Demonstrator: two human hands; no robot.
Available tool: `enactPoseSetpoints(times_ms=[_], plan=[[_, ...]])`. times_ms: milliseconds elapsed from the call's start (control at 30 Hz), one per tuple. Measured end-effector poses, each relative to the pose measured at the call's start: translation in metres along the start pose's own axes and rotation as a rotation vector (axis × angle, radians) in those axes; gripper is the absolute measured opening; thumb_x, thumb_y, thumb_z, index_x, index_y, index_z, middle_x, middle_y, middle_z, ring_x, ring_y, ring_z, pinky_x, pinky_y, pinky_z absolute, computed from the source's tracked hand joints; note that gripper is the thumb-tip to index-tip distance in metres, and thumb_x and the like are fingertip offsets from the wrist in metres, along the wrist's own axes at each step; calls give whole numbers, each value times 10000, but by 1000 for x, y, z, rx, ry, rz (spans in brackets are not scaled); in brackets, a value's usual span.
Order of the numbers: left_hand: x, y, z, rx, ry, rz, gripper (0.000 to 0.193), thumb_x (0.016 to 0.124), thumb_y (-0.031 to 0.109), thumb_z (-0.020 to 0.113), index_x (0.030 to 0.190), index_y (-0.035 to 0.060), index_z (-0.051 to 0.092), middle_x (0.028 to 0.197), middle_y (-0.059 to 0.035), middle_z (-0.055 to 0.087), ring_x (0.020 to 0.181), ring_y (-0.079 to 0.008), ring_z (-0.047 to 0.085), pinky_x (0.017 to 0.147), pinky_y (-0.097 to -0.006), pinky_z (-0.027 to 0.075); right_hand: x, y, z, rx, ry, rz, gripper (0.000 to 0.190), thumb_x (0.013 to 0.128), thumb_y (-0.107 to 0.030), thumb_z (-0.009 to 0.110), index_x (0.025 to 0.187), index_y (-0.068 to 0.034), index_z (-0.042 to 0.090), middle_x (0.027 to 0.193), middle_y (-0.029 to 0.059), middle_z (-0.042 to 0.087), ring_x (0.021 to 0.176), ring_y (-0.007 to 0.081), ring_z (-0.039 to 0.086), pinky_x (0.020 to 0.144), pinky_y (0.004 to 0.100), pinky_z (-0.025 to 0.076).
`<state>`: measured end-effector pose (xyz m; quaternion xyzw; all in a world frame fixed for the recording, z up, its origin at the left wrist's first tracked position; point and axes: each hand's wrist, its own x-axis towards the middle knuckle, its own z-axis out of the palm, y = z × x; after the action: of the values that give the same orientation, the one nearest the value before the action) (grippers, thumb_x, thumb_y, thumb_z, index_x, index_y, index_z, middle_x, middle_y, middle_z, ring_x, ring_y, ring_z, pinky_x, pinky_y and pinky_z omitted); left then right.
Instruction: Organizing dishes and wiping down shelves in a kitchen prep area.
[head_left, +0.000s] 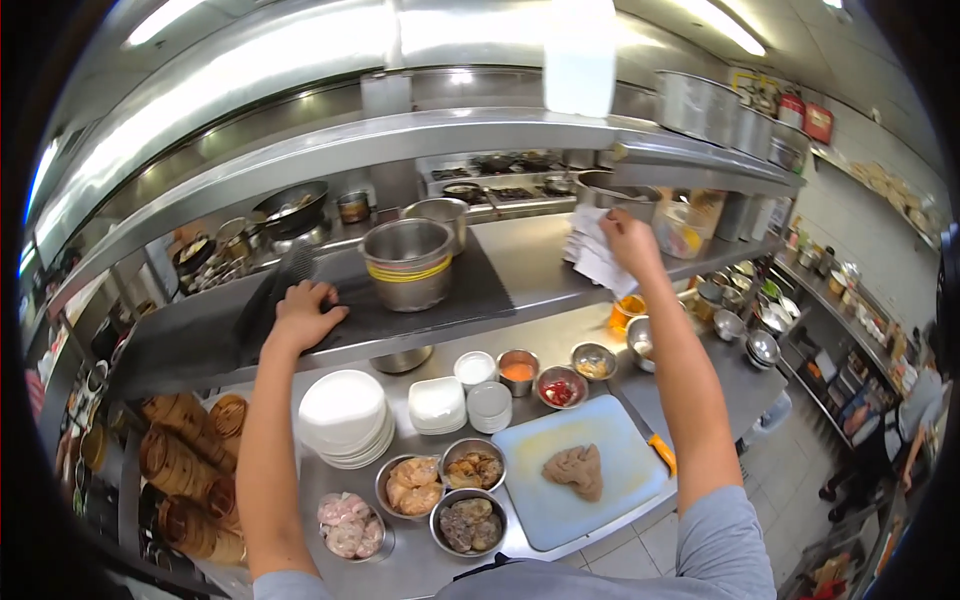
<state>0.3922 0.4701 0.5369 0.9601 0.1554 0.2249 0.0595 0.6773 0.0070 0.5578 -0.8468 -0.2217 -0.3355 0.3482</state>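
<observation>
My left hand rests on the black mat covering part of the steel shelf, its thumb apart from the fingers. Just behind it, a part of the mat looks raised in a fold. To its right stands a stack of steel pots with yellow bands around it. My right hand grips white paper slips at the right part of the shelf. A large steel pot stands behind that hand, and a clear plastic container is beside it.
Below the shelf, the steel counter holds white plates, several bowls of meat and a blue cutting board with minced meat. A yellow-handled knife lies along the board. Bamboo steamers stand left; a person is far right.
</observation>
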Motion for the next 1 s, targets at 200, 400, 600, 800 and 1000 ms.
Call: enactPoseSetpoints(times_ms=[200,400,600,800,1000], plan=[[-6,-4,2,-34,15,-20,364,803,459,683,1014,164,659,1141,-101,577,1180,-324,503,987,-455,383,-59,-31,1,72,196,37,338,912,-246,668,1173,-31,668,931,154,675,820,288,646,742,376,512],[-10,-8,-6,-55,24,-16,389,821,476,675,1022,143,662,1151,-96,584,1175,-315,506,1018,-432,366,-57,-206,37,408,-55,-309,338,969,-264,619,1202,-21,651,1110,130,645,921,222,634,823,306,505],[-6,0,-5,-94,-70,-20,700,882,662,547,1401,193,576,1485,-115,490,1389,-306,418,1134,-441,297,45,-253,115,-145,-729,-215,555,863,-421,700,1265,-45,631,1254,199,639,1127,329,637,957,416,500],[-7,-3,-5,-48,-123,-22,739,859,698,545,1413,208,569,1524,-109,455,1413,-309,403,1167,-437,269,62,-233,126,-159,-913,-393,575,795,-298,724,1342,-174,598,1226,133,677,1090,313,655,930,429,513],[-8,-5,-7,-56,-128,-37,708,862,688,556,1394,222,590,1523,-120,454,1422,-300,392,1176,-433,251,106,-169,45,-157,-732,-251,696,799,-314,736,1447,-194,510,1433,119,552,1301,302,519,1082,422,407]])
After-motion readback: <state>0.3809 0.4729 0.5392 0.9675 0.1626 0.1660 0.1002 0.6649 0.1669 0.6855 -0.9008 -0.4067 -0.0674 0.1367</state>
